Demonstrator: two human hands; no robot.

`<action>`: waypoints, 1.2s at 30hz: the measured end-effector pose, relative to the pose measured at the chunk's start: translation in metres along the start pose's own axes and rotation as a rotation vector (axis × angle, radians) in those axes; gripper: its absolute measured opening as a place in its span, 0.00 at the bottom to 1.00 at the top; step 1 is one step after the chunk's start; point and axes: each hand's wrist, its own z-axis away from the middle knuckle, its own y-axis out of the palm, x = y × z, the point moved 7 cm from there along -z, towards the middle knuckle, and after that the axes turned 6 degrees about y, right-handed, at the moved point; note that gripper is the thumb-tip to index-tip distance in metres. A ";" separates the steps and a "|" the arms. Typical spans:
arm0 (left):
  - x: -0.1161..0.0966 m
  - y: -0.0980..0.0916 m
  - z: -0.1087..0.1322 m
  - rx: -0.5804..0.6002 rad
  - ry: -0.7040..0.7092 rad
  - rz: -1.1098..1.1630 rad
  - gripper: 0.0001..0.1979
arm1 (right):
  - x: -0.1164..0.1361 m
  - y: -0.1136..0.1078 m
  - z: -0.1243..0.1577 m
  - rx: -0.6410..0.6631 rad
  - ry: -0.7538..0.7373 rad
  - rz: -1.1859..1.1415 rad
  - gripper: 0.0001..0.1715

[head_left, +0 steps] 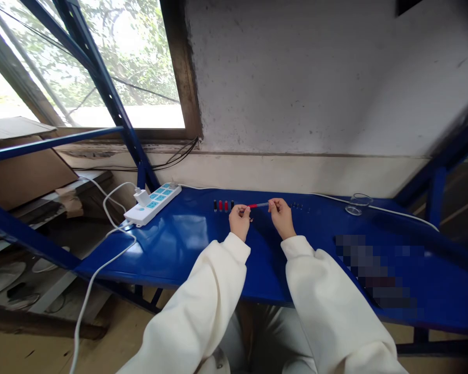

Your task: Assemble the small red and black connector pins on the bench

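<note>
Left grip (pixel 239 217) and right grip (pixel 281 215) pinch a pen (pixel 261 204) crosswise, forearms (pixel 208 280) converging.

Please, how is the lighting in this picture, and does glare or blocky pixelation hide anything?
In the head view, the window is partly washed out; pale glare lies on the blue tabletop near the power strip; also in head view, blocky pixelation hides detail at right, and the thin rod in the fingers is too small for fine detail.

The left hand (pixel 239 222) was closed in a pinch near the right hand (pixel 282 218), which pinched likewise; the left forearm (pixel 203 291) and right forearm (pixel 327 296) slanted inward behind them.
</note>
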 end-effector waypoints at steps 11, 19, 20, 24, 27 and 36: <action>-0.001 0.013 0.003 0.155 -0.004 0.038 0.17 | -0.009 0.019 0.003 0.146 0.118 -0.232 0.16; -0.004 0.016 0.004 0.203 0.069 0.009 0.23 | -0.015 0.037 0.007 0.288 0.121 -0.263 0.17; -0.006 0.016 0.005 0.208 0.084 0.006 0.23 | -0.015 0.038 0.007 0.291 0.112 -0.252 0.17; -0.016 0.017 0.007 0.237 0.147 -0.020 0.19 | -0.011 0.040 0.009 0.312 0.087 -0.199 0.16; -0.023 0.014 0.006 0.219 0.221 -0.049 0.15 | -0.010 0.042 0.011 0.338 0.073 -0.131 0.15; -0.008 -0.035 -0.008 -0.267 -0.064 0.115 0.07 | -0.011 0.058 -0.001 0.346 0.116 0.235 0.06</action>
